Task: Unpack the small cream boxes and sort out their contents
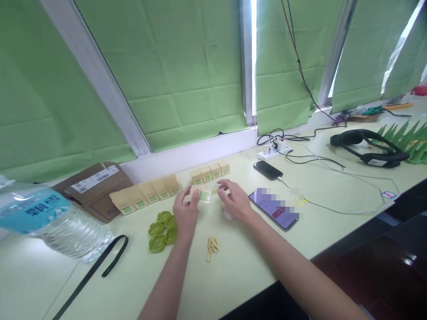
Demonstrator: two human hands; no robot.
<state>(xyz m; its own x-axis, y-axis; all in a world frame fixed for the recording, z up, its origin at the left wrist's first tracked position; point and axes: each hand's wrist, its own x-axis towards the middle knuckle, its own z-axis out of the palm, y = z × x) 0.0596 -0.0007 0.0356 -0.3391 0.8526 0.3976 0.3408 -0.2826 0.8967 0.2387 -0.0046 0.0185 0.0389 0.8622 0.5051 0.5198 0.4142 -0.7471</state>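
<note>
My left hand [186, 212] is closed on a small kraft paper bag [204, 196] with a pale-framed green window, held just above the table. To its right, my right hand [235, 201] has its fingers curved and apart, with no object visible between them; its lower fingers are partly hidden. A small yellow piece [214, 192] shows between the hands. Several similar small bags [210, 173] stand in a row behind, and larger kraft bags [151, 192] stand to the left. Green flower-shaped cups [157, 242] sit beside my left wrist. A bunch of tan rubber bands [212, 247] lies between my forearms.
A water bottle [63, 222], cardboard box [95, 191] and black strap [90, 278] occupy the left. At right are a lit phone [271, 208], a dark phone [267, 170] on a cable, a power strip [274, 151] and a black headset [370, 146]. Green blinds [187, 66] hang behind.
</note>
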